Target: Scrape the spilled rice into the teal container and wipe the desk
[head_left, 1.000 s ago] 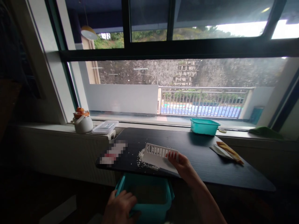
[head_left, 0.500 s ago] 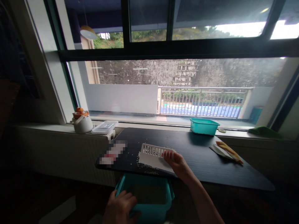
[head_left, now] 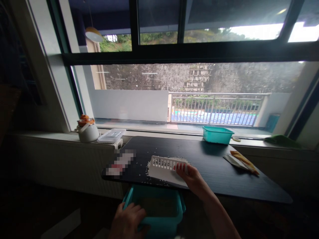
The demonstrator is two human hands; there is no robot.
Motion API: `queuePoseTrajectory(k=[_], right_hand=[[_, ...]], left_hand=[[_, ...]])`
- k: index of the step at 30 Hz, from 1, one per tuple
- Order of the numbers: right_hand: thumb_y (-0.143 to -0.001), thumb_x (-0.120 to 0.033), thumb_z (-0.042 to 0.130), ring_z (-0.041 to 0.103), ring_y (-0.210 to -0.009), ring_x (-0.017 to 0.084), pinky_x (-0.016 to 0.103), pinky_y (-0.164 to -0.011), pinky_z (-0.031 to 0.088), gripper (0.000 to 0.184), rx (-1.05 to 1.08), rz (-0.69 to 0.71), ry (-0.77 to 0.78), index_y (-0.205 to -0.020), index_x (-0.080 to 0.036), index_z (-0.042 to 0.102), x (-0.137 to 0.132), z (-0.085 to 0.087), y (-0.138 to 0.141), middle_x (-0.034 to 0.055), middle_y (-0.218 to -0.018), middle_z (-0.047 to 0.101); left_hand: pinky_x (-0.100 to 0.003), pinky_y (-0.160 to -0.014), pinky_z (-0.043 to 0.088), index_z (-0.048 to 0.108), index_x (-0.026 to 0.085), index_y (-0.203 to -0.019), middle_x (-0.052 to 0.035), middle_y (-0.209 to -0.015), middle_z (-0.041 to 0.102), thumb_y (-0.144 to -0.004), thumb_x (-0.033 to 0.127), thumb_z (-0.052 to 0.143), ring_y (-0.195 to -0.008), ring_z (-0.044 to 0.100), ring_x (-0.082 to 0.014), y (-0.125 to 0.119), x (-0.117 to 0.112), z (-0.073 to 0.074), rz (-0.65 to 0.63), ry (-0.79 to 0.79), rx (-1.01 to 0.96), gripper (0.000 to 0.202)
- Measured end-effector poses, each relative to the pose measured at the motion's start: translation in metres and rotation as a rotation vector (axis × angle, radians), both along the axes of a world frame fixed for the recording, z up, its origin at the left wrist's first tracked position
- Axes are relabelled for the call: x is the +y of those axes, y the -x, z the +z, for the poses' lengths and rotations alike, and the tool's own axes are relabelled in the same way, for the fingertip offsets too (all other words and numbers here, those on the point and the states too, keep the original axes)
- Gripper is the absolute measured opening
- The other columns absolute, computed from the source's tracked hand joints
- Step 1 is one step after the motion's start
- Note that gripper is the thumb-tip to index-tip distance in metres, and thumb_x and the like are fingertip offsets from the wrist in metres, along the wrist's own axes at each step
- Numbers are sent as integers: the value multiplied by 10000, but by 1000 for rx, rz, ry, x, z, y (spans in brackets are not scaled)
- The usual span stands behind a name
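Observation:
My right hand [head_left: 193, 179] grips the right end of a white slotted plastic piece [head_left: 164, 169] that rests on the dark table [head_left: 214, 166] near its front edge. Small white grains [head_left: 149, 165] lie scattered around the piece's left end and behind it. Below the table edge my left hand [head_left: 127, 220] clasps the near left rim of a teal plastic bin [head_left: 156, 209], which sits directly under the white piece.
A second teal bin [head_left: 217, 134] stands at the table's back by the window. Yellow and silver wrappers [head_left: 240, 160] lie at the right. A white kettle with an orange lid [head_left: 87, 130] and a clear box [head_left: 112, 135] sit on the left sill.
My right hand has drawn the white piece a little toward the table's front edge and to the left, pushing grains with it. My left hand and the bin have stayed put.

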State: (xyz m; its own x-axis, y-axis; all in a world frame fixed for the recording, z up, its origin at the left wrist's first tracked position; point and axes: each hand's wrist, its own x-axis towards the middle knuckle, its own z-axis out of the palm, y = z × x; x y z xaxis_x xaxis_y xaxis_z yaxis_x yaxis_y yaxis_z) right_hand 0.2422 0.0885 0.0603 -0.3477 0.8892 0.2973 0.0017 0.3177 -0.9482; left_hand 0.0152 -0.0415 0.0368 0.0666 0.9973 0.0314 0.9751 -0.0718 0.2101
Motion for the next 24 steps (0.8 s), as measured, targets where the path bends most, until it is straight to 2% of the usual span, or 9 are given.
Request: queuePoseTrajectory(k=[11, 18, 24], right_hand=[[-845, -547, 604, 620, -805, 211, 314, -703, 511, 374, -55, 123, 49, -916, -190, 687, -19, 6, 14, 51, -870, 679], [-793, -593, 639, 619, -765, 217, 347, -701, 515, 438, 18, -14, 2, -902, -170, 670, 8, -1, 19, 57, -817, 662], [-845, -549, 600, 611, -763, 196, 312, -679, 506, 374, -38, 164, 22, -914, -188, 669, 1, 4, 29, 41, -830, 664]], left_hand=[[-471, -923, 337, 639, 216, -734, 2, -876, 708, -725, 172, 633, -934, 619, -232, 2, 0, -3, -6, 8, 0, 46], [-467, -920, 338, 649, 217, -753, 6, -886, 700, -747, 204, 614, -942, 609, -231, 3, 2, -2, -6, 24, -19, 37], [-465, -909, 329, 651, 209, -748, 4, -882, 701, -759, 214, 619, -940, 615, -236, 11, 1, 0, 29, 45, -21, 34]])
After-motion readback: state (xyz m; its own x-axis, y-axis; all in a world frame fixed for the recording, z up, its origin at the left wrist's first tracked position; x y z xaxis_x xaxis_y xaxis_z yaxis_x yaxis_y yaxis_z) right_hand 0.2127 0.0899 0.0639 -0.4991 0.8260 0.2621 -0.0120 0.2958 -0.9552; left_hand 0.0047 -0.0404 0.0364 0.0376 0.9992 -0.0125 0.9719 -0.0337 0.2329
